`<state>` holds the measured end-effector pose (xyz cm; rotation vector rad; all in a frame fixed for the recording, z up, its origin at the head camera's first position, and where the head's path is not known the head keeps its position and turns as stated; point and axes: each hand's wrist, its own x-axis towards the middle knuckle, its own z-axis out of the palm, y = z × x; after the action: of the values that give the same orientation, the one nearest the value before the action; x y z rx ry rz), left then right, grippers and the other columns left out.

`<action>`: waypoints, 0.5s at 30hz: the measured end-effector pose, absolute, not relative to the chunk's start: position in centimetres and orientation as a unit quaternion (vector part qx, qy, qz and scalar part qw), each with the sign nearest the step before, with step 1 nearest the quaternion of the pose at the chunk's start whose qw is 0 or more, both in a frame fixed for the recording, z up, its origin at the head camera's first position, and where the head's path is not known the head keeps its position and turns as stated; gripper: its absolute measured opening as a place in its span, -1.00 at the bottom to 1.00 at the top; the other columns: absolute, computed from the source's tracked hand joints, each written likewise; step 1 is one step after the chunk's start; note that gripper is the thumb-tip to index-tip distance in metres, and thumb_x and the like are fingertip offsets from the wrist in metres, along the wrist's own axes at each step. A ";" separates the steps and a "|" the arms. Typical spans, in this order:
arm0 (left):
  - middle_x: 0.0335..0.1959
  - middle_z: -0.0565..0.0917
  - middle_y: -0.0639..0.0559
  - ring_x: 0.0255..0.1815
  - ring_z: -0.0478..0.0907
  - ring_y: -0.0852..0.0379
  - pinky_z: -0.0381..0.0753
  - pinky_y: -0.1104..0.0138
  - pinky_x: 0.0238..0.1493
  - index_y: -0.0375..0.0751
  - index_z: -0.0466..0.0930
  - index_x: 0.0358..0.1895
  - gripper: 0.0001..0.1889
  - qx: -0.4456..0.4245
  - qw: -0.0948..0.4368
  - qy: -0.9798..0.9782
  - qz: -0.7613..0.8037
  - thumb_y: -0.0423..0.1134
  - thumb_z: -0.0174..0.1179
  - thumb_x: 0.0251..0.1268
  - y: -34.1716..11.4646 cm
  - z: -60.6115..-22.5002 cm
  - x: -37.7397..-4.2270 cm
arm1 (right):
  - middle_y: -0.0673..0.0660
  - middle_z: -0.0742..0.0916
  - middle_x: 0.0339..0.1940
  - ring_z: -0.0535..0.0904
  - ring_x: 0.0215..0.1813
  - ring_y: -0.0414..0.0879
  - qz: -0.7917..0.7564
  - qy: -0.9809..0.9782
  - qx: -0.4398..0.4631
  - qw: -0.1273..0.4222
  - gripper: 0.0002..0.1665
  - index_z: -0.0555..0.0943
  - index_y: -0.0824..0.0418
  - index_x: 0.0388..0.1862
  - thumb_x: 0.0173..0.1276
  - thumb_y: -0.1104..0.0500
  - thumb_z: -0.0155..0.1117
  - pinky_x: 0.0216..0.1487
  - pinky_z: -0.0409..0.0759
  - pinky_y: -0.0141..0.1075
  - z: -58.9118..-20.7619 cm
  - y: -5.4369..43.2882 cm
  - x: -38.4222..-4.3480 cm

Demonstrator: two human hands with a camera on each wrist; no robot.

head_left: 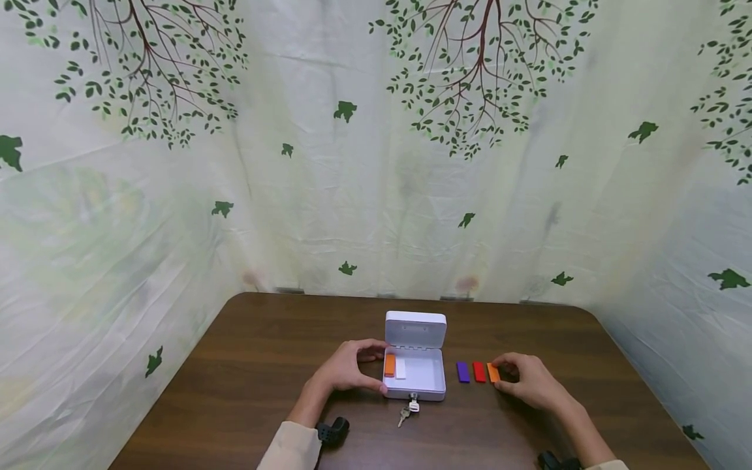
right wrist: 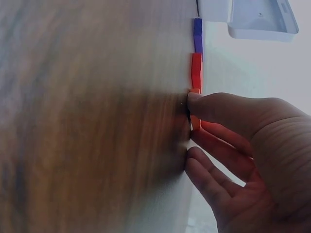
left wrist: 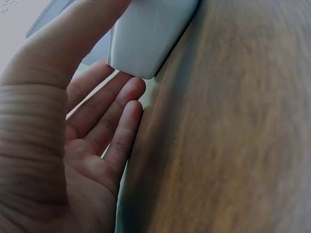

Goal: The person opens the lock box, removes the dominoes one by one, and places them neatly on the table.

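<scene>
Thumb and fingertips of the right hand [head_left: 531, 380], lower right of the frame in the head view, pinch an orange block [head_left: 493, 372] that lies on the table [head_left: 247, 378]. In the right wrist view the thumb covers part of it, right of centre. The left hand [head_left: 345, 367], lower centre, is spread, its fingers extended and loose, touching the left side of a white box [head_left: 431, 395], thumb near the front corner and fingers near the rear one.

Just left of the pinched block lie a red block [head_left: 479, 372] and then a purple block [head_left: 463, 372], in a row. The box, right of the lower centre, has its lid [head_left: 416, 329] raised; inside, against the left wall, are a second orange block [head_left: 390, 365] and a white block [head_left: 401, 369] side by side. Keys [head_left: 405, 414] hang at its front.

A curtain [head_left: 388, 196] with printed branches and leaves fills the upper frame.
</scene>
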<state>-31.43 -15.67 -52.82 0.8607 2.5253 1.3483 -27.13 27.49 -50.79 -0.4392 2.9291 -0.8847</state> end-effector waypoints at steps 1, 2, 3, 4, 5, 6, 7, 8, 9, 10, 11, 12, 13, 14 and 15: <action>0.29 0.64 0.16 0.26 0.61 0.21 0.60 0.31 0.33 0.00 0.55 0.36 -0.11 0.287 0.076 0.843 0.449 0.16 0.66 -0.13 -15.6 -52.8 -31.4 | -0.02 0.76 -0.02 0.64 -0.01 -0.09 -0.285 0.947 -0.144 0.025 -0.60 0.71 0.03 0.04 0.23 0.07 0.59 0.00 0.67 -0.09 -50.8 27.5 -27.1; 0.29 0.64 0.16 0.26 0.61 0.21 0.60 0.30 0.33 0.00 0.56 0.36 -0.12 0.286 0.076 0.843 0.449 0.16 0.66 -0.13 -15.6 -52.8 -31.4 | -0.02 0.76 -0.03 0.63 -0.02 -0.10 -0.285 0.947 -0.144 0.025 -0.60 0.71 0.03 0.04 0.23 0.07 0.59 0.00 0.67 -0.10 -50.8 27.5 -27.1; 0.29 0.64 0.16 0.25 0.61 0.21 0.60 0.30 0.33 0.00 0.55 0.36 -0.11 0.285 0.075 0.843 0.450 0.16 0.66 -0.13 -15.6 -52.9 -31.4 | -0.02 0.76 -0.04 0.63 -0.02 -0.10 -0.284 0.948 -0.145 0.025 -0.60 0.71 0.03 0.04 0.22 0.07 0.59 -0.01 0.67 -0.10 -50.7 27.6 -27.1; 0.28 0.64 0.16 0.25 0.61 0.20 0.61 0.29 0.33 0.00 0.55 0.36 -0.11 0.285 0.075 0.843 0.450 0.16 0.67 -0.13 -15.6 -52.9 -31.4 | -0.02 0.76 -0.04 0.63 -0.03 -0.11 -0.284 0.947 -0.145 0.025 -0.59 0.71 0.03 0.04 0.23 0.06 0.59 -0.02 0.66 -0.10 -50.7 27.6 -27.1; 0.29 0.64 0.16 0.25 0.62 0.20 0.60 0.29 0.33 0.00 0.55 0.36 -0.11 0.283 0.076 0.843 0.450 0.16 0.67 -0.13 -15.6 -52.8 -31.4 | -0.02 0.75 -0.05 0.62 -0.03 -0.11 -0.284 0.947 -0.145 0.025 -0.59 0.71 0.02 0.04 0.23 0.05 0.59 -0.02 0.66 -0.11 -50.7 27.6 -27.1; 0.29 0.64 0.16 0.26 0.62 0.19 0.60 0.28 0.33 0.00 0.55 0.36 -0.11 0.283 0.076 0.843 0.451 0.16 0.67 -0.14 -15.5 -52.9 -31.4 | -0.03 0.75 -0.06 0.62 -0.04 -0.12 -0.285 0.947 -0.145 0.023 -0.60 0.71 0.02 0.04 0.24 0.03 0.58 -0.03 0.66 -0.12 -50.6 27.6 -27.1; 0.29 0.64 0.17 0.26 0.62 0.20 0.60 0.29 0.33 0.01 0.55 0.36 -0.11 0.283 0.076 0.843 0.451 0.16 0.67 -0.14 -15.5 -52.9 -31.5 | -0.02 0.76 -0.05 0.63 -0.04 -0.12 -0.286 0.947 -0.146 0.020 -0.60 0.71 0.02 0.04 0.25 0.01 0.57 -0.03 0.67 -0.12 -50.5 27.6 -27.1; 0.29 0.64 0.17 0.26 0.62 0.20 0.60 0.30 0.33 0.01 0.55 0.36 -0.11 0.282 0.077 0.843 0.451 0.16 0.67 -0.14 -15.5 -52.9 -31.5 | -0.02 0.76 -0.06 0.65 -0.05 -0.12 -0.287 0.946 -0.148 0.019 -0.61 0.71 0.02 0.05 0.27 0.00 0.56 -0.03 0.67 -0.13 -50.5 27.6 -27.1; 0.29 0.64 0.18 0.26 0.61 0.20 0.60 0.31 0.33 0.02 0.55 0.36 -0.11 0.282 0.077 0.843 0.451 0.16 0.67 -0.15 -15.5 -52.9 -31.5 | -0.03 0.77 -0.06 0.65 -0.05 -0.13 -0.286 0.946 -0.152 0.015 -0.61 0.71 0.02 0.06 0.29 -0.02 0.54 -0.04 0.67 -0.14 -50.4 27.6 -27.2; 0.29 0.64 0.19 0.26 0.61 0.20 0.60 0.32 0.33 0.02 0.55 0.36 -0.11 0.282 0.077 0.843 0.451 0.16 0.67 -0.15 -15.5 -53.0 -31.5 | -0.03 0.77 -0.05 0.67 -0.05 -0.13 -0.287 0.945 -0.156 0.011 -0.62 0.71 0.03 0.06 0.32 -0.03 0.52 -0.04 0.68 -0.15 -50.3 27.6 -27.2; 0.29 0.64 0.18 0.27 0.61 0.20 0.59 0.33 0.33 0.02 0.55 0.36 -0.10 0.285 0.077 0.841 0.453 0.14 0.68 -0.16 -15.5 -53.0 -31.6 | -0.04 0.78 -0.05 0.68 -0.06 -0.13 -0.288 0.944 -0.160 0.007 -0.63 0.71 0.04 0.07 0.34 -0.04 0.49 -0.05 0.69 -0.17 -50.2 27.5 -27.2; 0.29 0.64 0.19 0.27 0.61 0.21 0.59 0.34 0.33 0.01 0.55 0.36 -0.10 0.287 0.076 0.840 0.454 0.13 0.69 -0.17 -15.5 -53.0 -31.6 | -0.03 0.78 -0.04 0.69 -0.06 -0.13 -0.289 0.943 -0.165 0.002 -0.63 0.71 0.05 0.07 0.36 -0.04 0.48 -0.05 0.69 -0.18 -50.1 27.4 -27.3; 0.28 0.64 0.19 0.27 0.61 0.21 0.59 0.35 0.33 0.02 0.55 0.35 -0.10 0.289 0.075 0.839 0.455 0.12 0.69 -0.17 -15.5 -53.1 -31.6 | -0.03 0.78 -0.03 0.69 -0.06 -0.13 -0.291 0.942 -0.170 -0.002 -0.63 0.70 0.07 0.08 0.37 -0.03 0.47 -0.05 0.70 -0.19 -50.0 27.3 -27.3; 0.28 0.65 0.19 0.27 0.61 0.22 0.59 0.35 0.33 0.01 0.56 0.35 -0.11 0.291 0.074 0.838 0.456 0.11 0.70 -0.18 -15.5 -53.1 -31.6 | -0.03 0.79 -0.03 0.70 -0.06 -0.13 -0.292 0.940 -0.174 -0.004 -0.63 0.70 0.08 0.09 0.39 -0.03 0.45 -0.05 0.70 -0.20 -49.8 27.2 -27.3; 0.27 0.65 0.19 0.27 0.61 0.22 0.59 0.36 0.33 0.01 0.56 0.34 -0.11 0.293 0.073 0.836 0.458 0.10 0.70 -0.18 -15.5 -53.1 -31.6 | -0.02 0.79 -0.02 0.70 -0.05 -0.12 -0.293 0.939 -0.178 -0.009 -0.63 0.70 0.10 0.09 0.40 -0.02 0.44 -0.05 0.70 -0.20 -49.6 27.1 -27.4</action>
<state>-31.64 -15.54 -53.15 0.8803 2.5110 1.3759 -27.37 27.08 -49.64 -0.5625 2.9672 -0.9266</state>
